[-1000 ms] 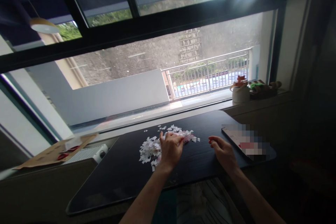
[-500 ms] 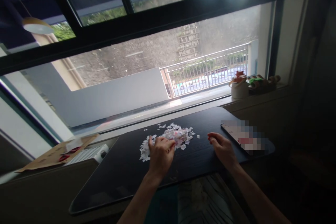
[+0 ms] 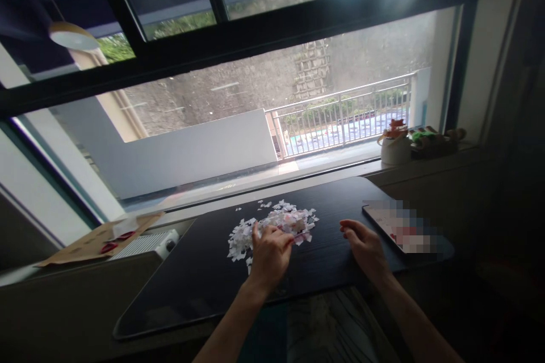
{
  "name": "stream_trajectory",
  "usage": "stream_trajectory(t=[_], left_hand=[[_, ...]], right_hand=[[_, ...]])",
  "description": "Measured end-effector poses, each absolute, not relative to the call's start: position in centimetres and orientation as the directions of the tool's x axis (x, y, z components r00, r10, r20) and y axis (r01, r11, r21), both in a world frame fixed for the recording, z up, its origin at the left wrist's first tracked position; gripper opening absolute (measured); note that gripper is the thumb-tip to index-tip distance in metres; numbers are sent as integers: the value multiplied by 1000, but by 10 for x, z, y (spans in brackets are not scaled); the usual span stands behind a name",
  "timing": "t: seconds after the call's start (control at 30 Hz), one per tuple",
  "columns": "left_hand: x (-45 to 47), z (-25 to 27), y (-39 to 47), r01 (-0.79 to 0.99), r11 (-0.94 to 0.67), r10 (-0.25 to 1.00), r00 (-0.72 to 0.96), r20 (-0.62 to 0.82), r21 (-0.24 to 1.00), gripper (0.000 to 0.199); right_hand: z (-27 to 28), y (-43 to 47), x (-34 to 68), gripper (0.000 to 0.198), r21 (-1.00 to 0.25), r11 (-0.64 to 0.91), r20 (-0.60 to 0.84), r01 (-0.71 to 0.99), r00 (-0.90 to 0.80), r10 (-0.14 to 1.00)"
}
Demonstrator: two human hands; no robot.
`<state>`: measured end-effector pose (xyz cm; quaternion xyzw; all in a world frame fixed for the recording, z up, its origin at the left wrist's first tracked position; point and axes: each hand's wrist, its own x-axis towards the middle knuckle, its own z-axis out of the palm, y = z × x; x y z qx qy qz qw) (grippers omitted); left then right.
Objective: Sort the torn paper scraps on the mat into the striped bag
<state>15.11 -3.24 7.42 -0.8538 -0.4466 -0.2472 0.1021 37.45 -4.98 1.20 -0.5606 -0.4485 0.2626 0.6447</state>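
A heap of small torn paper scraps [image 3: 242,236], mostly white with some pink, is spread over the dark table [image 3: 191,278]. My left hand [image 3: 272,252] reaches into its near side, fingers curled and pinched together at some scraps; the fingertips are partly hidden. To the right of the heap, my right hand [image 3: 365,247] hovers near the tabletop. Its thumb presses against the bent fingers, and whatever may be between them is too small to make out.
A blurred flat board or device [image 3: 394,229] lies at the table's right end. On the sill stand a white pot [image 3: 395,150] and a small planter [image 3: 426,139]. Left of the table are brown paper [image 3: 85,247] and a white heater [image 3: 149,244]. A window frame [image 3: 238,39] rises behind.
My left hand has shifted slightly right and down against the heap, and a loose scrap at the heap's right is no longer apart from it. The right hand stays nearly in place.
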Motion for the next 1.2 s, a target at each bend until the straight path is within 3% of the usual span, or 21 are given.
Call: stream_trajectory(t=[0.3, 0.5, 0.7, 1.2], left_hand=[[63, 68, -52, 912, -411, 683, 300, 666, 10, 15], [50, 63, -47, 958, -286, 711, 194, 675, 26, 14], [59, 55, -66, 934, -332, 786, 196, 586, 132, 15], [37, 47, -117, 909, -343, 816, 164, 554, 236, 13]], right_hand=[[15, -53, 374, 28, -963, 208, 266, 171, 472, 841], [13, -52, 376, 30, -969, 190, 242, 155, 473, 847], [10, -51, 380, 36, -976, 144, 206, 162, 475, 856], [7, -52, 384, 38, -965, 109, 208, 237, 448, 870]])
